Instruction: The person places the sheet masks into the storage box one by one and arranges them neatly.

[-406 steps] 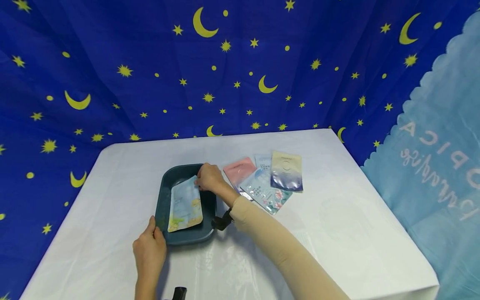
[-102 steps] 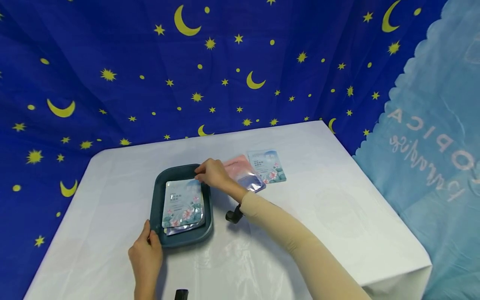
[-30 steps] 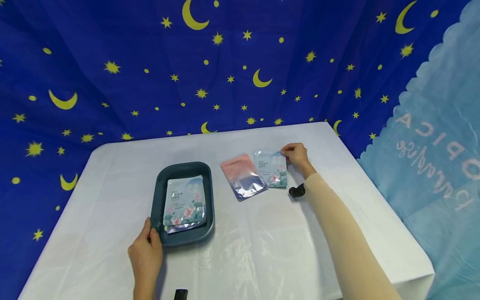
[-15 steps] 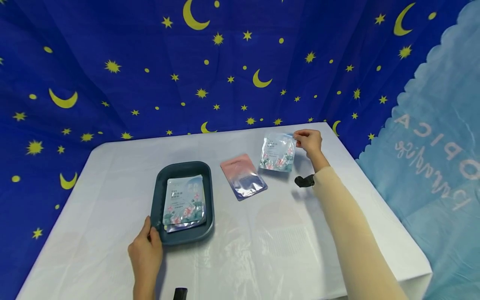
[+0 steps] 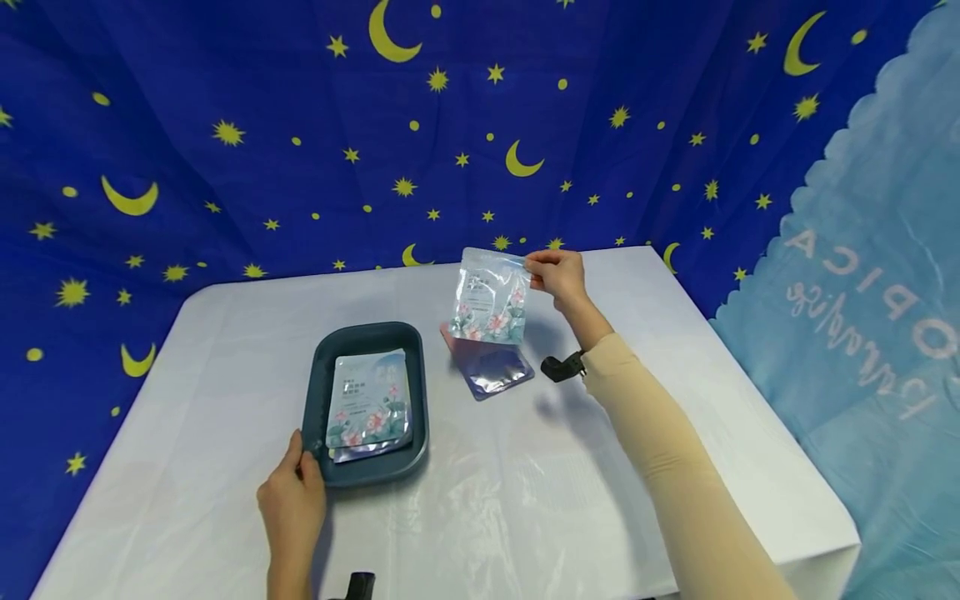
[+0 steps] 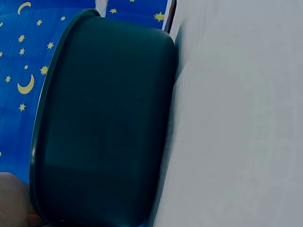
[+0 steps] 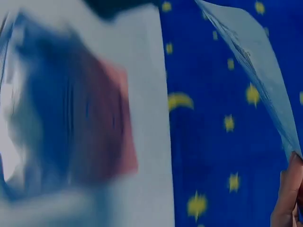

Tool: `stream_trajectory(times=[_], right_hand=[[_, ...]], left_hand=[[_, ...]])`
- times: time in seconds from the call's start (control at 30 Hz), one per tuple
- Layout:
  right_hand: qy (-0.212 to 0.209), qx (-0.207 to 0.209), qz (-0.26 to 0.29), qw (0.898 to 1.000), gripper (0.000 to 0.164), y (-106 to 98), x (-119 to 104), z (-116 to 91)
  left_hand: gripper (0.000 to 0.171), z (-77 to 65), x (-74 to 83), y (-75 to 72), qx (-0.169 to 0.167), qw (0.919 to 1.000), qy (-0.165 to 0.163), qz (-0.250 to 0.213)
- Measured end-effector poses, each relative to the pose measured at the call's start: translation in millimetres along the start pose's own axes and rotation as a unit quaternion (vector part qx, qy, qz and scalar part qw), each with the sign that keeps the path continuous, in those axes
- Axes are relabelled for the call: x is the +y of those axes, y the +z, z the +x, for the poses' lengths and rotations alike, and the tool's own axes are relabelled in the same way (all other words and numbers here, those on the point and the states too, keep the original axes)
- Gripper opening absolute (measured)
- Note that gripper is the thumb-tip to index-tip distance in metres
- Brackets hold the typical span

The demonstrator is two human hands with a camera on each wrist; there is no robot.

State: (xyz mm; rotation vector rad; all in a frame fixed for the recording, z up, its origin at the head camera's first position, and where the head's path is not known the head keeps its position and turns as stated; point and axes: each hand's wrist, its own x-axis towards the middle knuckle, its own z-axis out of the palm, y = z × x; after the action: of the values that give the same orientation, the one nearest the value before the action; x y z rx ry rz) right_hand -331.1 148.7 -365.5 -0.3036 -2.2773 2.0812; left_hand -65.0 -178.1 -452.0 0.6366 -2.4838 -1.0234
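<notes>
My right hand (image 5: 558, 275) pinches a pale blue sheet mask packet (image 5: 491, 300) with pink lotus flowers by its upper right corner and holds it up above the table. Behind and below it, partly covered in the head view, a pink-to-purple shiny packet (image 5: 495, 372) lies on the cloth. With thumb and curled fingers, my left hand (image 5: 294, 500) grips the near left corner of a dark teal plastic tray (image 5: 417, 400). Inside the tray, another lotus packet (image 5: 367, 400) lies on top of a purple-edged one. The right wrist view shows the raised packet (image 7: 265, 61) edge-on above my fingers (image 7: 286, 194).
A white cloth (image 5: 480, 517) covers the table. Behind it hangs a dark blue curtain (image 5: 300, 100) with yellow moons and stars, and a light blue cloth (image 5: 885, 275) with lettering hangs at the right. A black camera mount (image 5: 562, 367) juts from my right wrist.
My right hand has picked the lotus packet up off the table and carried it left, over the pink packet. Earlier, several packets went from the pile into the tray. My left hand stays at the tray.
</notes>
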Motion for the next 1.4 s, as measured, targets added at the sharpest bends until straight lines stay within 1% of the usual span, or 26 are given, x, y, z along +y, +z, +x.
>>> stream_trajectory(times=[0.17, 0.27, 0.37, 0.5, 0.63, 0.8, 0.93, 1.07, 1.13, 1.17, 1.2, 1.27, 1.33, 1.4], right_hand=[[-0.017, -0.049, 0.024, 0.998, 0.018, 48, -9, -25], [-0.028, -0.082, 0.024, 0.996, 0.017, 74, -12, -41], [-0.045, -0.109, 0.010, 0.993, 0.014, 97, -8, -56], [-0.077, -0.139, -0.027, 0.987, 0.010, 123, 5, -72], [-0.093, -0.158, -0.065, 0.981, 0.008, 140, 19, -82], [-0.109, -0.165, -0.101, 0.975, 0.008, 153, 30, -91], [-0.135, -0.171, -0.144, 0.965, 0.008, 161, 35, -95], [-0.154, -0.182, -0.171, 0.956, 0.008, 167, 40, -98], [-0.169, -0.194, -0.181, 0.949, 0.009, 169, 42, -98], [-0.180, -0.201, -0.188, 0.944, 0.010, 170, 43, -99], [-0.194, -0.208, -0.202, 0.937, 0.011, 170, 44, -99], [-0.228, -0.211, -0.243, 0.919, 0.016, 171, 44, -99], [-0.258, -0.203, -0.287, 0.900, 0.020, 170, 44, -98], [-0.277, -0.192, -0.320, 0.885, 0.023, 166, 42, -96]], left_hand=[[0.039, -0.4, -1.7, -0.8, 0.005, 0.9999, 0.010, -0.003], [0.039, -0.7, -2.0, -0.8, 0.005, 0.9999, 0.014, -0.007], [0.039, -0.8, -1.6, 0.1, 0.006, 0.9998, 0.017, -0.008], [0.040, -0.8, -0.9, 1.2, 0.004, 0.9998, 0.017, -0.006], [0.040, -1.0, -0.3, 1.5, 0.005, 0.9999, 0.015, -0.006], [0.039, -1.1, 0.4, 1.4, 0.011, 0.9997, 0.020, -0.006], [0.039, -1.1, 0.4, 1.4, 0.015, 0.9996, 0.023, -0.008], [0.038, -1.3, 0.1, 2.0, 0.019, 0.9995, 0.026, -0.008], [0.038, -1.8, -0.6, 2.3, 0.026, 0.9992, 0.030, -0.009], [0.038, -2.0, -1.1, 2.4, 0.029, 0.9990, 0.033, -0.008], [0.038, -2.3, -1.5, 2.3, 0.034, 0.9987, 0.037, -0.008], [0.037, -2.7, -2.2, 1.9, 0.041, 0.9982, 0.042, -0.008], [0.037, -2.9, -2.5, 1.7, 0.044, 0.9980, 0.044, -0.008], [0.037, -2.7, -1.9, 1.7, 0.038, 0.9985, 0.039, -0.008]])
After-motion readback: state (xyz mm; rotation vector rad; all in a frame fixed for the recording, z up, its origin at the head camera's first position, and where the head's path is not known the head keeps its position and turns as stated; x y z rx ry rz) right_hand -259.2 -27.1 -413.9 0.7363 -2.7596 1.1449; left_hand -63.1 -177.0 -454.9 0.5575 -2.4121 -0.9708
